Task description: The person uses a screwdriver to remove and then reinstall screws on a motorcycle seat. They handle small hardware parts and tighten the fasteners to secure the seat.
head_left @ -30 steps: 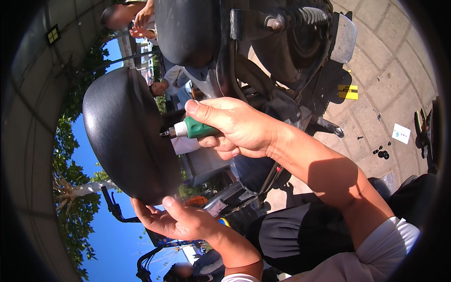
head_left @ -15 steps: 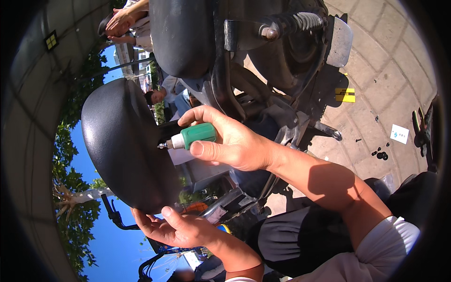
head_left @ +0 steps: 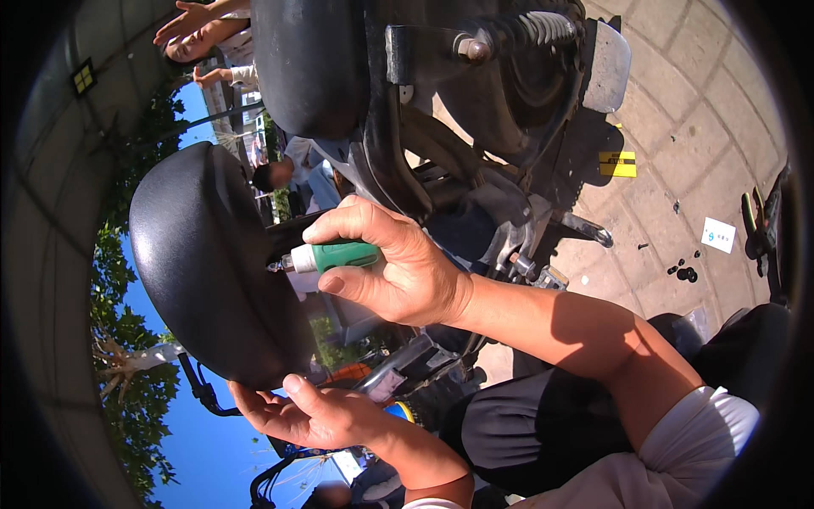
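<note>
My right hand (head_left: 403, 267) is closed around the green handle of a short screwdriver (head_left: 348, 256) with a white collar and a metal tip. That tip meets the inner side of a black padded seat (head_left: 199, 263), close to a bracket; whether it sits on a fastener I cannot tell. Below, my left hand (head_left: 309, 416) grips the seat's lower end, its thumb on the near side and its fingers at the edge. The seat belongs to a two-wheeled bike, whose other black cushion (head_left: 309, 68) shows above.
A rear wheel and fender with a coil spring (head_left: 543, 30) are at the top. On the paving lie a yellow card (head_left: 617, 165), a white card (head_left: 718, 235) and small black parts (head_left: 687, 274). Two people are in the background. Handlebars (head_left: 203, 390) show at lower left.
The seat, the other cushion and my right hand with the screwdriver have shifted slightly left in view. The screwdriver's handle has turned. A background person's hands have moved apart.
</note>
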Tool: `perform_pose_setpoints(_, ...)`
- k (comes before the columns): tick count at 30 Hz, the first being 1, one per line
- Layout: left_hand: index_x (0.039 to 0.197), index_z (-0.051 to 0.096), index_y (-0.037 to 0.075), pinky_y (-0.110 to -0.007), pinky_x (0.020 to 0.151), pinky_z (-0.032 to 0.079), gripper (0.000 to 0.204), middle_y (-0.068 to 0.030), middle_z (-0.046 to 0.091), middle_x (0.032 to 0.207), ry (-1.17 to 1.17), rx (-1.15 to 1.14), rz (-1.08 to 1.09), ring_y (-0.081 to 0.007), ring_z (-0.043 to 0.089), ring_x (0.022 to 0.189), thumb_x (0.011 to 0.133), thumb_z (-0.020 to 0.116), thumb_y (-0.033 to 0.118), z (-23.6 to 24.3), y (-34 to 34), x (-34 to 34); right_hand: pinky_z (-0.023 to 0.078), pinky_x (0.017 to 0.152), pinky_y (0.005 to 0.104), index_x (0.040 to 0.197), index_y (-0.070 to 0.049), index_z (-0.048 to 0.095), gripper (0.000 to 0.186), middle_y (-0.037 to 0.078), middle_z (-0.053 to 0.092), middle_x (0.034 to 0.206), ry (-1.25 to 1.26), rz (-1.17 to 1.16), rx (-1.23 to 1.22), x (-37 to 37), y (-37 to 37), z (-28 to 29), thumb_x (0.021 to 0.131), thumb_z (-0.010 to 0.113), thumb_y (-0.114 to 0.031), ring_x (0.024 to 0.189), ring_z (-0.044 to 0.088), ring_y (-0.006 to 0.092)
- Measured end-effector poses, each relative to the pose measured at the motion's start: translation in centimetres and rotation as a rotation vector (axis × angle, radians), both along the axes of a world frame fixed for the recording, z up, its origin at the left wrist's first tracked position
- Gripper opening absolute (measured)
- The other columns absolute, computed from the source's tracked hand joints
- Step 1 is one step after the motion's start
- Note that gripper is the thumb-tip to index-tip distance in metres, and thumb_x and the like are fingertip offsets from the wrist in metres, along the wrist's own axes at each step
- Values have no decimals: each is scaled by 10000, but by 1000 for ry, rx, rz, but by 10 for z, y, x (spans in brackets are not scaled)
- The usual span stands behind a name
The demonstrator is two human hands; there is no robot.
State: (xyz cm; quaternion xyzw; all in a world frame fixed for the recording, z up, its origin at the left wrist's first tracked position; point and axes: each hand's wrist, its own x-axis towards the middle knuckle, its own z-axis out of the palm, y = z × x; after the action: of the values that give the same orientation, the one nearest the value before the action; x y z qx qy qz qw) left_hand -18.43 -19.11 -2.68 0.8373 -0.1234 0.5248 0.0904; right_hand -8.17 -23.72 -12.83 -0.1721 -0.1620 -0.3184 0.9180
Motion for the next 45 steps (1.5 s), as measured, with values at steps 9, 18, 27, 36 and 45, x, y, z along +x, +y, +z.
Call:
perform_pose_setpoints(9, 1378, 440, -27, -374, 1043, 388, 502, -175, 498, 1341, -46, 34, 35, -270, 490, 1216, 891, 544, 31, 3, 1, 0, 335, 433, 198, 1151, -17, 510, 455, -15, 458, 697, -163, 1341, 373, 1, -44, -3, 957, 609, -417, 519, 370, 33)
perform_pose_setpoints(18, 1363, 453, -30, -379, 1062, 369, 494, -171, 506, 1338, -55, 81, 74, -270, 498, 1213, 885, 555, 40, 0, 0, 1, 234, 405, 195, 1058, -65, 562, 370, -61, 372, 627, 15, 1328, 321, 2, -52, 10, 996, 531, -429, 472, 277, 8)
perform_pose_setpoints(27, 1331, 495, -41, -356, 1046, 406, 430, -176, 536, 1313, -61, 83, 120, -262, 525, 1200, 939, 579, 116, 3, -2, 1, 473, 799, 311, 1150, -60, 517, 379, 60, 631, 1026, 8, 34, 23, 4, 10, 2, 918, 683, -310, 903, 594, 146)
perform_pose_setpoints(36, 1304, 480, -58, -431, 954, 472, 817, -210, 563, 1233, -35, 249, -13, -310, 566, 1107, 771, 792, 476, 20, 19, 12, 378, 476, 301, 1100, -85, 446, 294, 32, 437, 707, -187, 1302, 360, 5, -23, 0, 984, 531, -341, 526, 412, 124)
perform_pose_setpoints(45, 1278, 499, -64, -419, 956, 474, 783, -205, 568, 1216, -26, 294, -34, -289, 564, 1107, 790, 775, 482, 24, 28, 7, 470, 760, 331, 1136, -48, 471, 370, 86, 591, 873, -14, 1010, 263, 4, -25, 4, 903, 657, -267, 841, 575, 175)
